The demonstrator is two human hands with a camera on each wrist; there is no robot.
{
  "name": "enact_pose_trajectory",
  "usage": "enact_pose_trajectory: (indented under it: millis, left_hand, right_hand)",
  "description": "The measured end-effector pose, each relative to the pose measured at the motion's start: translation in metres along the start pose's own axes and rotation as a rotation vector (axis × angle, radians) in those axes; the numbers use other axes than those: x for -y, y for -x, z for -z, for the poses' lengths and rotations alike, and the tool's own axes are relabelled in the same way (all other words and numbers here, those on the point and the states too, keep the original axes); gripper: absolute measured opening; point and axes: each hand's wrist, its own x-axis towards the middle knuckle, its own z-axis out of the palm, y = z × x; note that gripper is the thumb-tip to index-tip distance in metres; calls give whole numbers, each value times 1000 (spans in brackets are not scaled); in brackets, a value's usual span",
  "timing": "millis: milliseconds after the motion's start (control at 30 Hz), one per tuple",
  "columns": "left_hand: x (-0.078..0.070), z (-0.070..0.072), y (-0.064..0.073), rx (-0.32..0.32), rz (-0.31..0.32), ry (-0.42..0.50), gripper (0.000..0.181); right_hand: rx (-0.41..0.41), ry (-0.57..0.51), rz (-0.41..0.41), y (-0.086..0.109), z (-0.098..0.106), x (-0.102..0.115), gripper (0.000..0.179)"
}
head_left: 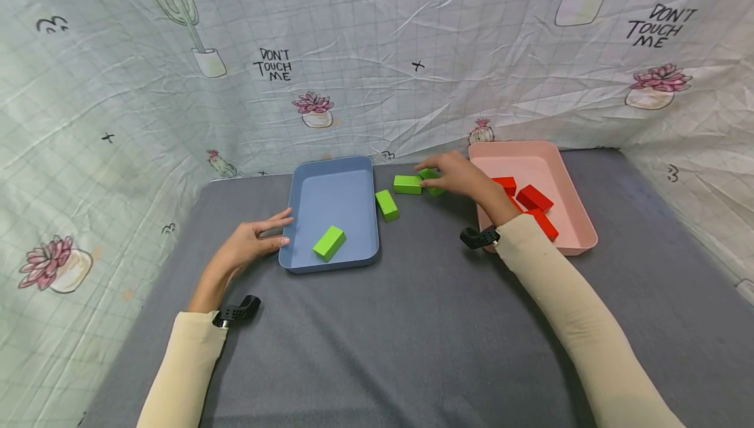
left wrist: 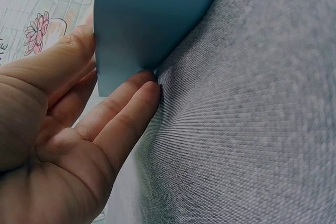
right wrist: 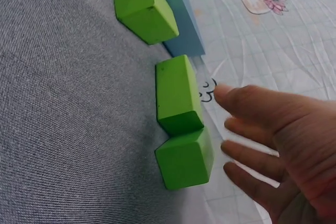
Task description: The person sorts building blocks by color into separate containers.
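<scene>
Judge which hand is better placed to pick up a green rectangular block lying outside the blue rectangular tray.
Probably the right hand: it is beside the loose green rectangular blocks, holding none. The left hand is farther away, touching the left side of the blue rectangular tray.

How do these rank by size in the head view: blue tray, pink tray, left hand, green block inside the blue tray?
1. Blue tray and pink tray: too alike to rank, since the right arm covers part of the pink one.
2. Left hand.
3. Green block.
</scene>
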Motion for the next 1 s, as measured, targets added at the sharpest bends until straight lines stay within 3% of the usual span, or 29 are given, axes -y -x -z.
enact_pose_trajectory:
  millis: [533,833,1000]
  left_hand:
    - [1,0,0,-3,-8,-4,59]
    - [1,0,-1,-6,-13,1,59]
    - [2,0,-1,-3,-15,-5,59]
  right_hand:
    - [22,43,-151,0,-7,-13,56]
    - [16,58,-164,0,-8,-13,56]
    - [15,49,-127,0,-8,-17,51]
